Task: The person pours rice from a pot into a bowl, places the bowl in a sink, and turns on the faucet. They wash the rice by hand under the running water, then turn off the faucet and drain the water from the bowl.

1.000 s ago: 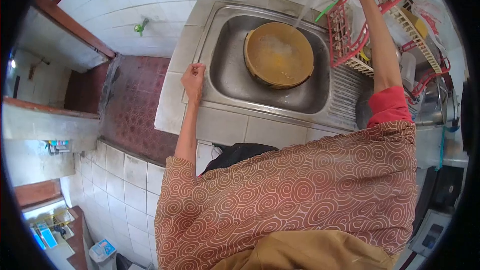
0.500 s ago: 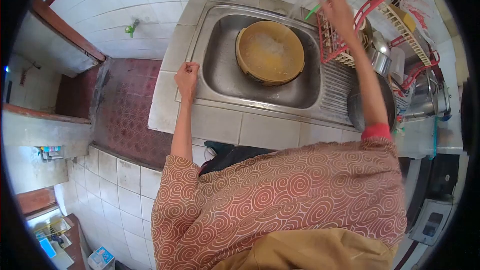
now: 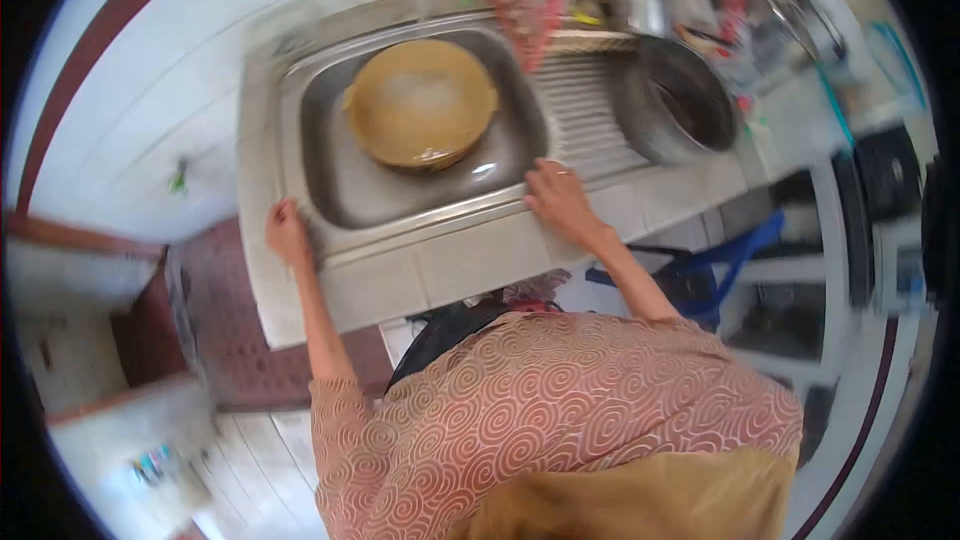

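Observation:
A round yellow-brown basin (image 3: 420, 105) stands in the steel sink (image 3: 345, 195), with cloudy liquid and foam in it. At the sink's left front corner, my left hand (image 3: 288, 230) rests on the tiled counter edge, fingers curled; whether it holds anything is too small to tell. My right hand (image 3: 562, 198) lies on the sink's front right rim, its fingers bent over the edge and nothing visible in it. A thin stream of water appears to fall behind the basin from above.
Right of the sink, a large metal pot (image 3: 675, 105) sits on the ribbed drainboard (image 3: 595, 120). A red rack (image 3: 525, 0) and metal cookware stand behind. Below the counter at right is a blue plastic object (image 3: 735, 260). White tiles (image 3: 150, 70) cover the left wall.
My right hand has come down from beside the red rack to the sink's front rim. The view has turned and shifted. My left hand stays at the counter's left side.

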Demonstrator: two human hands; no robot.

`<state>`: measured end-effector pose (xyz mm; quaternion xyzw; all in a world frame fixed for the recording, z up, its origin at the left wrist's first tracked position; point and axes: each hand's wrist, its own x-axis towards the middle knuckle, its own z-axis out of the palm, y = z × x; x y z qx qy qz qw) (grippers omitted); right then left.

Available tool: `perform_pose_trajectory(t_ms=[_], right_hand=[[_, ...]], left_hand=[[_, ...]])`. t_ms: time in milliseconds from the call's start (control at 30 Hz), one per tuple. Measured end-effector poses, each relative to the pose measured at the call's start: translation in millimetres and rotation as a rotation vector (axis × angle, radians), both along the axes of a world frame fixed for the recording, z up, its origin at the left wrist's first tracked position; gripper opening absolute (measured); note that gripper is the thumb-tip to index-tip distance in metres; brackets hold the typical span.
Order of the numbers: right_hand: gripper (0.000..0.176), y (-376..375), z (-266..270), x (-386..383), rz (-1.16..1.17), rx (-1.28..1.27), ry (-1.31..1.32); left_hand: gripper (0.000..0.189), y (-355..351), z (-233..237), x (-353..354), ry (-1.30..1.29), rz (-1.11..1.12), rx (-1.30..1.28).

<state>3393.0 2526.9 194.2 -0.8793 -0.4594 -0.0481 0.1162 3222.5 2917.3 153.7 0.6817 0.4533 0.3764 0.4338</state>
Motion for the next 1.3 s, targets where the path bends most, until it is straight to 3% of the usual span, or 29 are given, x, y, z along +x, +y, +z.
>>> perform_pose_trajectory(t_ms=[100, 300, 400, 633, 767, 867, 1000, 1300], right_hand=[[0.041, -4.6, 0.1, -6.9, -0.053, -0.121, -0.064], [0.047, -9.6, -10.5, -12.1, -0.077, -0.094, -0.103], [0.046, -14.2, 13.9, -4.6, -0.024, -0.176, 0.107], [0.045, -49.7, 80.6, 44.0, -0.356, 0.071, -0.407], [0.046, -71.0, 93.6, 68.3, -0.545, -0.021, -0.675], [0.037, -82.2, 80.8, 81.1, -0.685, -0.007, -0.691], [0.03, -87.5, 65.7, 92.7, -0.664, -0.006, -0.74], [0.024, -92.9, 64.9, 98.1, -0.664, 0.04, -0.785]], left_hand=[[0.018, 2.6, -2.4, -0.2, -0.129, -0.075, -0.032], [0.014, 2.7, -6.2, -3.6, -0.194, -0.114, -0.031], [0.013, 0.4, -3.5, -4.7, -0.168, -0.089, -0.038], [0.014, -4.0, 0.6, -2.6, -0.137, 0.007, -0.011], [0.015, -1.8, -0.2, -3.5, -0.094, 0.028, 0.052], [0.016, -7.2, 6.4, -2.1, -0.144, 0.038, -0.043], [0.019, -0.8, 0.0, -0.4, -0.106, 0.067, 0.053], [0.018, -5.8, 8.7, 0.9, -0.137, 0.061, -0.059]])
